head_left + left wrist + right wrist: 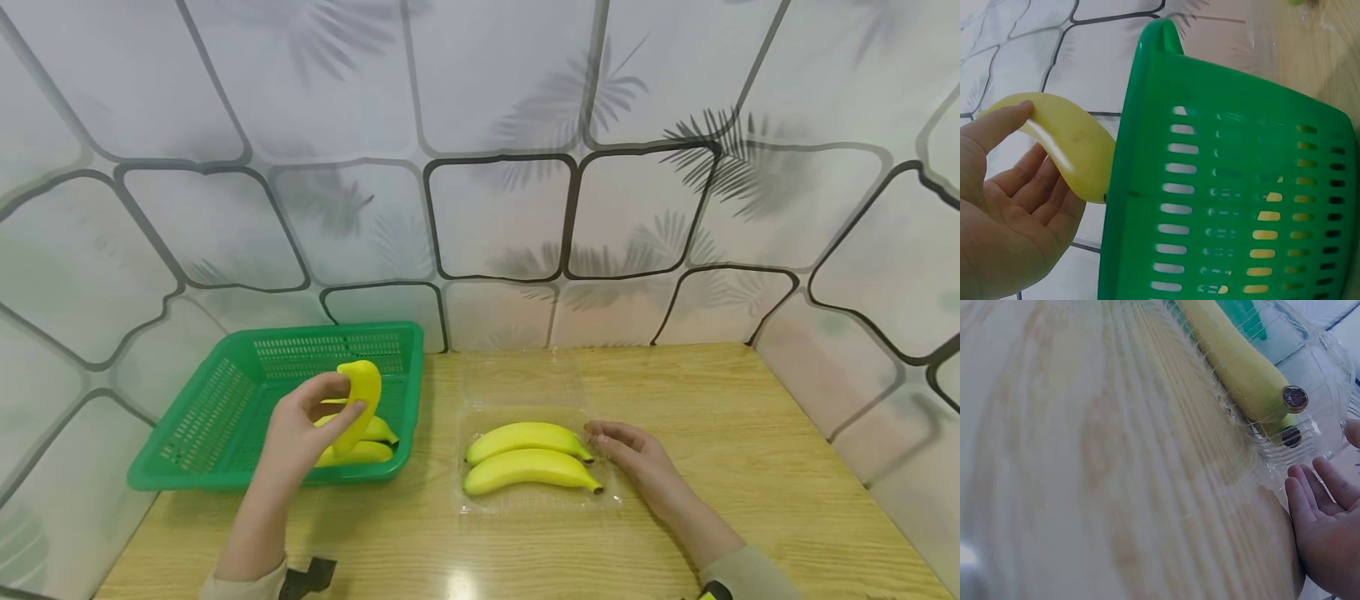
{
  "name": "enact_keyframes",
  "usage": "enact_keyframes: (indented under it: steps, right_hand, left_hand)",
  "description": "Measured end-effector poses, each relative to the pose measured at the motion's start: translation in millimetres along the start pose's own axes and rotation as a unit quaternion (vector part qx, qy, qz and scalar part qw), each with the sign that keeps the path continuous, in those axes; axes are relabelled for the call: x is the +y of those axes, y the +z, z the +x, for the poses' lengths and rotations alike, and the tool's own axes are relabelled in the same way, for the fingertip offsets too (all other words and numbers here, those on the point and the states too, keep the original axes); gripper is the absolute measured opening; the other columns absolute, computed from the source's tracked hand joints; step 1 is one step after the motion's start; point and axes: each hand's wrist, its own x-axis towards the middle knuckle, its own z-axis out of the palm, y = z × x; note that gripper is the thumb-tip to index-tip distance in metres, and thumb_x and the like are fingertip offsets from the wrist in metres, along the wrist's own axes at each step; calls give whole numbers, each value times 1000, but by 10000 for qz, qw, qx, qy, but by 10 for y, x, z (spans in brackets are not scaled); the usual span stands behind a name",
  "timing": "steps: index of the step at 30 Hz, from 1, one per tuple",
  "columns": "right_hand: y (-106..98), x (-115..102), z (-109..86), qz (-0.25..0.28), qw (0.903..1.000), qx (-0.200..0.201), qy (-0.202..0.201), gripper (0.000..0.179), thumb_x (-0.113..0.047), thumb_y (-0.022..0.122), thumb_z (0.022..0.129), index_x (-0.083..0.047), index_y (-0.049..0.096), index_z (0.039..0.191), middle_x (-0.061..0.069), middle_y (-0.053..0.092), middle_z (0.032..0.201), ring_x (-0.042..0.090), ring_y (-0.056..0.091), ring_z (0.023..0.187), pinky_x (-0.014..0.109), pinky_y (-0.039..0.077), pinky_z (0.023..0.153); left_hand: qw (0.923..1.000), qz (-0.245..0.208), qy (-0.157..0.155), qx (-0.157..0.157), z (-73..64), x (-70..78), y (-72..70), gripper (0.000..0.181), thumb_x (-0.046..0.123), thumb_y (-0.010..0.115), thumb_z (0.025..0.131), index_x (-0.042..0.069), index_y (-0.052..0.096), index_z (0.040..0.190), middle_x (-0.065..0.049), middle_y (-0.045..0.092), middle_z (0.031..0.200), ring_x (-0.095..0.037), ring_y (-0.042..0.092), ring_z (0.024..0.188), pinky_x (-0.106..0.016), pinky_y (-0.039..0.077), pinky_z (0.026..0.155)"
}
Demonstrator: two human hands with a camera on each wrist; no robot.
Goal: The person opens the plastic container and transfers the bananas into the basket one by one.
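Observation:
My left hand [300, 429] pinches a yellow banana [363, 398] between thumb and fingers, holding it tilted above the green basket [411, 392]. In the left wrist view the held banana [1075, 140] shows beyond the basket's rim [1124, 169], which hides its lower end. More bananas [360, 452] lie inside, partly covered by the held one. Two bananas [531, 469] rest side by side in a clear plastic clamshell box [517, 503], its lid raised at the back. At the box's right edge is my right hand [648, 471]; in the right wrist view its fingers [1332, 481] are fairly straight and hold nothing visible.
The basket stands at the left of the wooden table [697, 400], close to the patterned wall [495, 217]. That wall covering runs along the back and both sides of the table.

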Motion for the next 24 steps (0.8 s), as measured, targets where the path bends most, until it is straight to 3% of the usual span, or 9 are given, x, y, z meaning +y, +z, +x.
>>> enact_keyframes:
  steps: [6,14,20,24]
  right_hand:
    - [4,5,-4,-49,10000,-9,-3,54,-27,61,109,6,52,151,23,56,156,-11,60,118,7,48,100]
    - [4,13,-3,-64,10000,-32,-35,55,-27,60,109,7,52,151,24,55,156,-11,60,118,7,48,100]
    - [1,16,2,19,10000,-13,2,54,-27,60,109,7,51,152,24,55,157,-10,61,119,7,48,101]
    - [4,17,4,-35,10000,4,-24,55,-27,60,109,7,51,151,23,55,157,-10,60,119,7,48,101]
  left_hand:
    - [9996,201,-190,44,32,-73,-47,36,13,76,100,-1,67,132,-21,69,132,12,60,95,-9,54,86]
    - [9982,416,-438,-39,86,-171,-105,41,19,76,100,2,66,136,-21,70,133,-10,68,99,-14,56,79]
    - [9972,394,-630,-120,108,-228,-142,44,22,75,102,2,65,139,-22,68,135,-1,67,95,-16,57,76]
    - [9968,458,-632,-146,130,-271,-162,44,23,74,102,2,65,139,-21,68,134,-3,69,96,-15,57,78]
